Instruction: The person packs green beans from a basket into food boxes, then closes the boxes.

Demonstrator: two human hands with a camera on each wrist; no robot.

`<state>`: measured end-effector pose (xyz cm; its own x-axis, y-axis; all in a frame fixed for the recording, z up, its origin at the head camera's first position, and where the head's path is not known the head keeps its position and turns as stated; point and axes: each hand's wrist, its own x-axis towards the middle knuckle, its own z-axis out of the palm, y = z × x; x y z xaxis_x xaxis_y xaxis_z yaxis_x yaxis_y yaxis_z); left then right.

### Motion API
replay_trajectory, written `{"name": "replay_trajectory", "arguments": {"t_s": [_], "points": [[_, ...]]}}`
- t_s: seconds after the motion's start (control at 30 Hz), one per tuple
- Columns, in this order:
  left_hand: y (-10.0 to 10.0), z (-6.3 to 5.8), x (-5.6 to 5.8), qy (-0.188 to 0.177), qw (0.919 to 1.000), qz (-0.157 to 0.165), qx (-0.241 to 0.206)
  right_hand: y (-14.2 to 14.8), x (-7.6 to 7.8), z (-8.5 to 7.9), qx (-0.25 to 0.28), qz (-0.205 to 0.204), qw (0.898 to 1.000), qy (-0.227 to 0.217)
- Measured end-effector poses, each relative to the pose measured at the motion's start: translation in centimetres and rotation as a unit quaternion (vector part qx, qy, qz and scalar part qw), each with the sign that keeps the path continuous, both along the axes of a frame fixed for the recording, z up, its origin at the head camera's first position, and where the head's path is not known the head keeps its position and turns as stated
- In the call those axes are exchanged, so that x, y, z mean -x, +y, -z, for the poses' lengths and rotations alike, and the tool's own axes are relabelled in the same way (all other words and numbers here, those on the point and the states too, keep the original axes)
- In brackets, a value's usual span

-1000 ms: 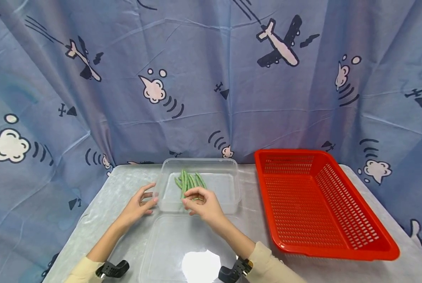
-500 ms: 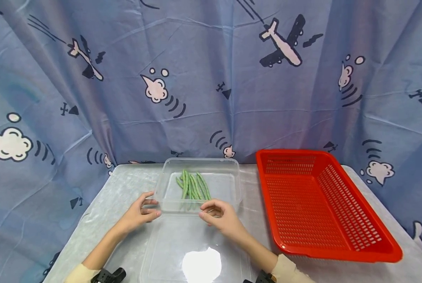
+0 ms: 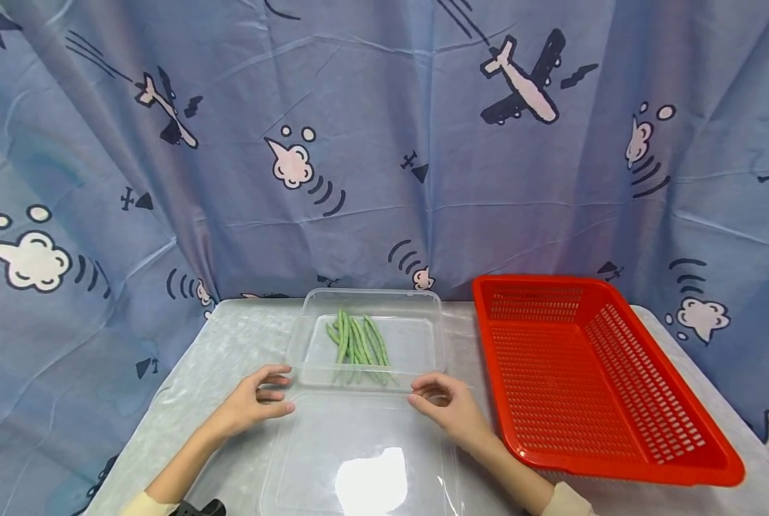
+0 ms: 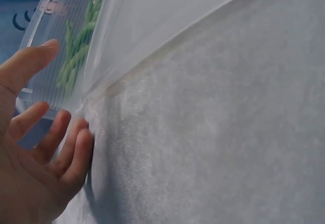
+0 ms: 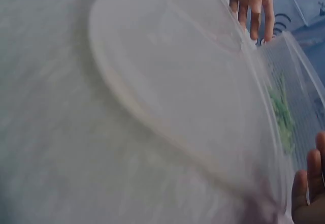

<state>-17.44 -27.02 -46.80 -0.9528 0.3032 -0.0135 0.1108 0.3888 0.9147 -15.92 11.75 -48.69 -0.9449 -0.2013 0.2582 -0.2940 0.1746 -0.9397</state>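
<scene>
Several green beans (image 3: 358, 340) lie together in a clear plastic container (image 3: 416, 344) at the back of the table. In front of it lies a flat clear lid (image 3: 332, 444) with a bright glare on it. My left hand (image 3: 255, 401) is by the container's front left corner, thumb and fingers spread apart, holding nothing. Near the front right corner is my right hand (image 3: 451, 408), fingers loosely bent and nothing between them. The left wrist view shows the left hand (image 4: 45, 148) beside the container wall; whether it touches cannot be told. The right wrist view shows only the right hand's fingers (image 5: 312, 178).
A large red perforated basket (image 3: 558, 387) stands on the right of the table (image 3: 229, 337), its inside bottom visible. A blue curtain (image 3: 358, 143) with airplane prints hangs right behind the table.
My right hand has moved right, from over the beans to the container's front right corner. The left hand has drawn slightly towards me. The beans stay in the container.
</scene>
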Motion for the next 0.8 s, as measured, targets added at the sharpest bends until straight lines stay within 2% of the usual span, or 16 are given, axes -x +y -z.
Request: {"name": "replay_trajectory", "arguments": {"t_s": [0.1,0.27,0.5,0.63,0.7,0.8], "points": [[0.2,0.0,-0.2,0.022,0.9996,-0.007,0.018,1.0,-0.4,0.4,-0.011,0.047,0.999,0.006],[0.3,0.2,-0.6,0.047,0.9974,-0.026,0.048,1.9,-0.9,1.3,-0.036,0.105,0.993,0.049],[0.3,0.8,-0.9,0.091,0.992,-0.032,0.082,2.4,-1.5,2.4,-0.084,0.13,0.982,0.107],[0.3,1.1,-1.0,0.126,0.9828,-0.028,0.132,2.4,-1.7,2.7,-0.123,0.141,0.974,0.131],[0.4,1.1,-1.1,0.128,0.9783,-0.029,0.16,2.5,-1.8,2.8,-0.138,0.144,0.971,0.135],[0.5,1.0,-1.1,0.112,0.974,-0.036,0.194,2.5,-1.8,2.8,-0.152,0.145,0.969,0.133]]}}
